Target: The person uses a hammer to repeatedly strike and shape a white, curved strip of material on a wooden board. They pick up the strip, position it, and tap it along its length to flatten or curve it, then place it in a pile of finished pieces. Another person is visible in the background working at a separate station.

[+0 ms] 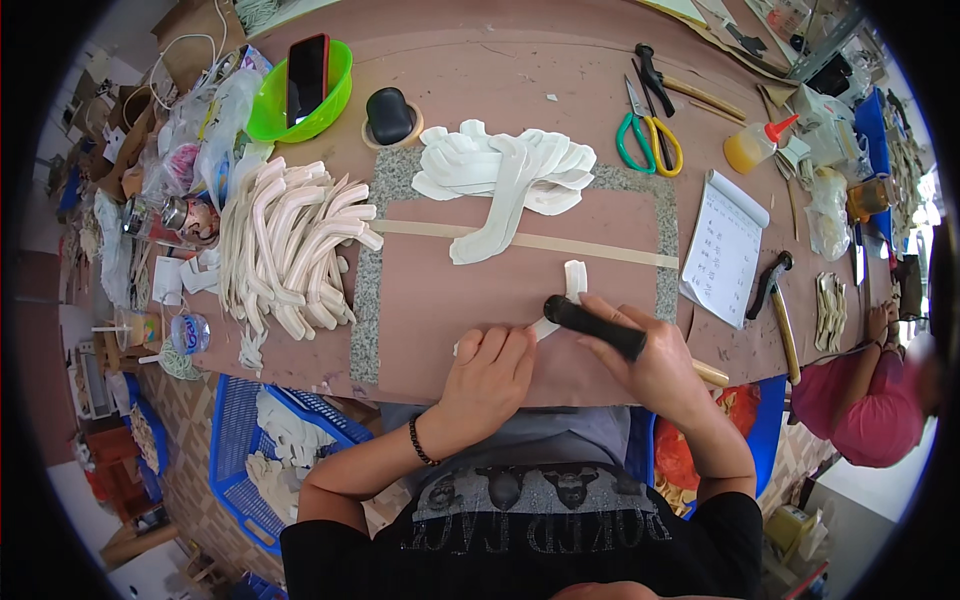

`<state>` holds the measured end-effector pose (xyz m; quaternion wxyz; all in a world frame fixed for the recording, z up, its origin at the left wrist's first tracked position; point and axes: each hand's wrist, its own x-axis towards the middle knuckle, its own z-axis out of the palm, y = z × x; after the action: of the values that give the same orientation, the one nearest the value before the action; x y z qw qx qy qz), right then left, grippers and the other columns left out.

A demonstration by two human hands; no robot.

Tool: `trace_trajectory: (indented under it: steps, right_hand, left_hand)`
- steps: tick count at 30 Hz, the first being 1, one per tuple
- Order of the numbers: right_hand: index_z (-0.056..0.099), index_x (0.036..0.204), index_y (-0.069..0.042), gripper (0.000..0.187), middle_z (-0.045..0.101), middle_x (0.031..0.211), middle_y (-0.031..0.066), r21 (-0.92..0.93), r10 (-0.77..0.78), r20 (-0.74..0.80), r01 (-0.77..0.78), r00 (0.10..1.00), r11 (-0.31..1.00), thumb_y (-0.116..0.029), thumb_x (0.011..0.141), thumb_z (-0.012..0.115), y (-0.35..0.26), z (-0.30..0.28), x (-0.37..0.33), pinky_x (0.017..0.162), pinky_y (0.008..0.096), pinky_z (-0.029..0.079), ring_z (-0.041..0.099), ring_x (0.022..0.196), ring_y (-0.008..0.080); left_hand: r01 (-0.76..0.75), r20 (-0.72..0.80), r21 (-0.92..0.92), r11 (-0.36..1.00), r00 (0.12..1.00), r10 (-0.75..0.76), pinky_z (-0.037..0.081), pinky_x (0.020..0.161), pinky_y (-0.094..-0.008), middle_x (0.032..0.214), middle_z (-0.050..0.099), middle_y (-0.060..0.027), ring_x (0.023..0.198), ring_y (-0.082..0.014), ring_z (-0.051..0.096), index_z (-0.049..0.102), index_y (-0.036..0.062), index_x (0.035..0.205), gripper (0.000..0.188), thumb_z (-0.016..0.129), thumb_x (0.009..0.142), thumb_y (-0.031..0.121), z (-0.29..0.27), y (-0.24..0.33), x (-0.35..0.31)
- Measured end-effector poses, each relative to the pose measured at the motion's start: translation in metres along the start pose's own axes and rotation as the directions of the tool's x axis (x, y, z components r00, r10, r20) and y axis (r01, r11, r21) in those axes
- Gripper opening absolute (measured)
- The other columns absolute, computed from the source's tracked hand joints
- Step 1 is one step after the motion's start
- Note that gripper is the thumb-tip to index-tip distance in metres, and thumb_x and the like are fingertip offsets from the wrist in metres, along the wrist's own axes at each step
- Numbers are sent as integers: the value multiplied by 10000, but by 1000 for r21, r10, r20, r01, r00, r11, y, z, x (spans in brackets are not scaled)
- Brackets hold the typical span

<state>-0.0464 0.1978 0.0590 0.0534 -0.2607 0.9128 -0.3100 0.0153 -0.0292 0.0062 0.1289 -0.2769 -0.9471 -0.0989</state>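
On the brown work mat, my left hand holds down a curved white strip, fingers pressed together over it. Part of that strip is hidden under my fingers. My right hand is closed round a hammer; its black head lies over the strip, and a bit of wooden handle shows past my palm. Beyond my hands is a fanned pile of flat white strips. To the left lies a large heap of rounded cream-white strips.
A green bowl carries a phone. Scissors, a second hammer, a glue bottle, a notepad and another hammer lie rightward. Blue baskets stand below the table; another person sits right.
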Motion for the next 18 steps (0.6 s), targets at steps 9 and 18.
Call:
trace_trajectory:
  steps: [9, 18]
  right_hand:
    - [630, 1392, -105, 662, 635, 835, 122, -36, -49, 25, 49, 999, 998, 4, 742, 697, -6, 5, 1, 618, 456, 553, 673, 678, 352]
    - [618, 1405, -111, 659, 654, 870, 107, -33, -8, 50, 10, 999, 999, -34, 759, 725, -11, 6, 7, 606, 452, 554, 674, 686, 344]
  left_hand:
    - [-16, -3, -73, 997, 1000, 16, 384, 962, -426, 1082, 628, -96, 1029, -230, 607, 674, -64, 1178, 389, 629, 836, 117, -3, -12, -13]
    - [-14, -29, -168, 986, 1000, 9, 365, 1002, -447, 1025, 607, -70, 997, -223, 593, 686, -42, 1167, 364, 624, 840, 106, -6, -21, -23]
